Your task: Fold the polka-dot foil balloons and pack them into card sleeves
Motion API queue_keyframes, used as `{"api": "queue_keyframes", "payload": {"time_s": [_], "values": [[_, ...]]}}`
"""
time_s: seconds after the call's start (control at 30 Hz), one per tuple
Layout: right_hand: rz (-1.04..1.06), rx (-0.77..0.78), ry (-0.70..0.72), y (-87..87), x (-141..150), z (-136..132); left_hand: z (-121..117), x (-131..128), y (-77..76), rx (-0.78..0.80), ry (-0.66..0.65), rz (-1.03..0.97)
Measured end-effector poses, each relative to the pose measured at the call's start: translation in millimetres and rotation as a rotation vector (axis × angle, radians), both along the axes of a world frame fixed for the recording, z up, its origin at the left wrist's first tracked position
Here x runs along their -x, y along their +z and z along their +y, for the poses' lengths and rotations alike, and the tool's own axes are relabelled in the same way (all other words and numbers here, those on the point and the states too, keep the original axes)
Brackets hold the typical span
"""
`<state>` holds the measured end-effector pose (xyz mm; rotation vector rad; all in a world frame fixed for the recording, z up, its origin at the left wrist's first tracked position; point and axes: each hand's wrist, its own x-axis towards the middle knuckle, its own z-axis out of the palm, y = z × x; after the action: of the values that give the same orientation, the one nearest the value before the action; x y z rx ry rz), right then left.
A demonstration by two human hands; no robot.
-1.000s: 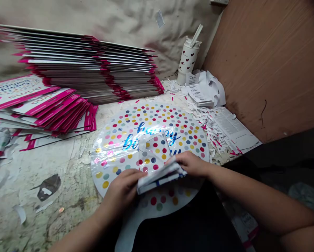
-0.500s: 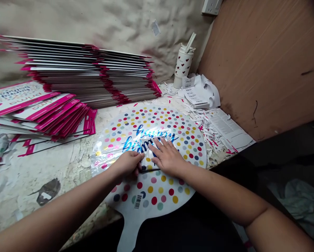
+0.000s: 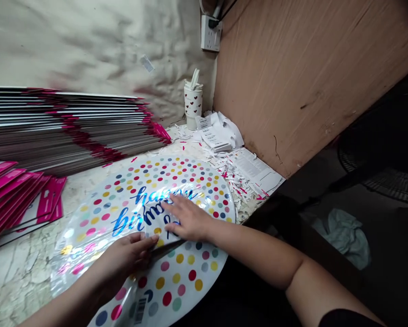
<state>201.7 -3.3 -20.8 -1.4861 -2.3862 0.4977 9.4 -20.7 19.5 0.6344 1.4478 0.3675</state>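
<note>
Our left hand (image 3: 124,261) and right hand (image 3: 186,219) lay open, just apart, palms pressing the polka-dot foil balloon (image 3: 186,277) flat at lower centre, holding its crinkled film down on the worn workbench (image 3: 16,281).

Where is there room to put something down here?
The bare tabletop shows left of the big dotted balloon, below the pink-edged cards. A thin strip lies between the balloon and the tall stack. It's crowded by the white paper scraps near the heart cup.
</note>
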Motion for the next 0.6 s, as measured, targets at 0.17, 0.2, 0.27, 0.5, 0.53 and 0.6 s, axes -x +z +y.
{"api": "queue_keyframes", "payload": {"time_s": [0.17,0.2,0.27,0.5,0.53,0.6], "values": [[-0.221,0.029,-0.791,24.9,-140.2,32.2,3.4,1.7,4.8,-0.028,0.213,-0.077],[-0.299,0.183,-0.848,25.6,-167.6,32.7,2.6,4.7,4.9,-0.025,0.215,-0.096],[-0.338,0.305,-0.815,22.6,-207.5,26.8,1.0,10.6,1.8,-0.016,0.198,-0.127],[-0.432,0.265,-0.736,37.5,-232.4,9.5,0.8,20.1,-3.0,-0.081,0.292,-0.032],[-0.452,0.242,-0.774,47.5,-229.6,9.4,-0.3,22.6,0.7,-0.091,0.255,-0.056],[-0.486,0.113,-0.867,64.8,-212.6,5.3,-6.9,30.8,9.1,-0.118,0.192,-0.094]]}}
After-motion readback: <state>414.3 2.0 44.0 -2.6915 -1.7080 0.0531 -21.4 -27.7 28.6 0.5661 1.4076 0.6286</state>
